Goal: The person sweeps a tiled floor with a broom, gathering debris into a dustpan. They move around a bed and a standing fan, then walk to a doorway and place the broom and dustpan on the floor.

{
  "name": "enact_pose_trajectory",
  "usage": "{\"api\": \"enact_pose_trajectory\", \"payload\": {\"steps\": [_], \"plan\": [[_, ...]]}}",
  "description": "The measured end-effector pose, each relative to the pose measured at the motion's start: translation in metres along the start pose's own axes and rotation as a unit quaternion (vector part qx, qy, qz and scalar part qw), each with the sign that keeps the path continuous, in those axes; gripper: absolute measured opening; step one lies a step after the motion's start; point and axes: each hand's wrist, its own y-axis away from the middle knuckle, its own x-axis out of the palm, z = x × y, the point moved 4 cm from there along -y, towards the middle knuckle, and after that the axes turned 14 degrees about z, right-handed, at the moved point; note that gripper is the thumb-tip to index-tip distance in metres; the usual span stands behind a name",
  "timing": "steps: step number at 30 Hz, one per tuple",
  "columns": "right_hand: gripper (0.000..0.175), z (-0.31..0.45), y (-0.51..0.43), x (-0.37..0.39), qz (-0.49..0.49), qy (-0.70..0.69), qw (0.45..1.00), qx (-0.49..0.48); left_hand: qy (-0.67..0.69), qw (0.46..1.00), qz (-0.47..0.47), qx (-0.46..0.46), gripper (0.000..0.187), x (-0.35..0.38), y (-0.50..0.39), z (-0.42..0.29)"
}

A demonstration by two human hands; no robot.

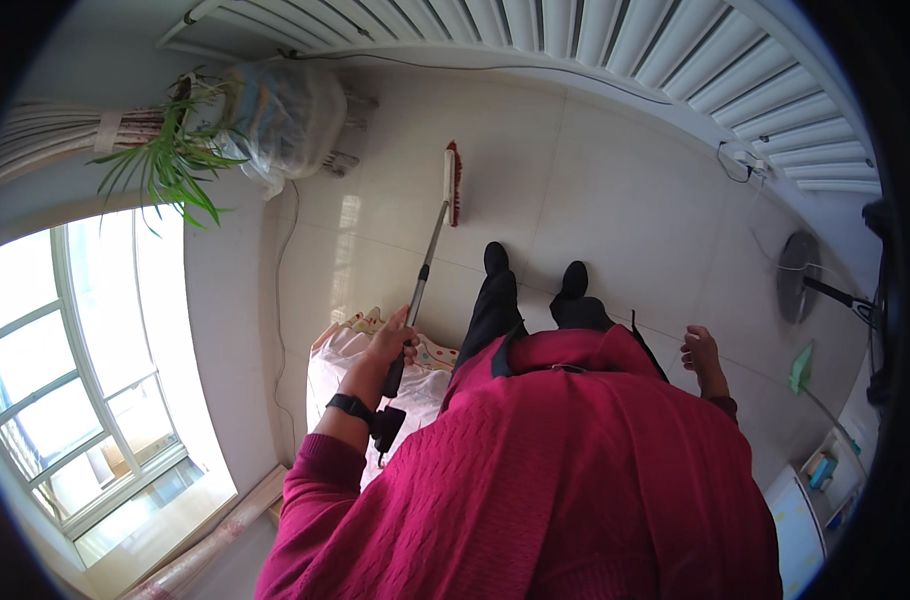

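My left hand (396, 339) is closed around the dark grip of a long-handled flat mop. The mop's metal pole (423, 281) slants away from me to a white head with red bristly pile (453, 185), which rests on the pale tiled floor (612, 187) beyond my feet. A black strap with a small dark device (386, 427) is on my left wrist. To the right of my body hangs my right hand (699, 350), with nothing in it and its fingers loosely curled. Just beside my left forearm lies pink bedding (335, 367) with a dotted edge.
White radiator-like slats (545, 26) curve along the far side, a cable beneath them. A plastic-wrapped object (297, 120) and a green potted plant (174, 157) stand far left, near the window (72, 360). At right are a round dark fan-like base (798, 277) and a shelf (830, 487).
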Motion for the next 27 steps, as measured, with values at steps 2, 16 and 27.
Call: {"api": "enact_pose_trajectory", "payload": {"steps": [2,16,27], "plan": [[0.030,0.000,0.006,0.016,-0.014,-0.019,1.000,0.007,-0.016,0.999,-0.025,0.013,0.068,-0.033,-0.009,-0.021],[0.032,0.016,0.033,0.094,-0.024,-0.010,1.000,0.015,-0.113,0.973,-0.191,0.056,0.039,-0.147,-0.088,-0.150],[0.032,-0.037,0.053,0.077,-0.038,-0.023,0.999,0.025,-0.060,0.984,-0.166,0.039,0.020,-0.092,-0.153,-0.150]]}}
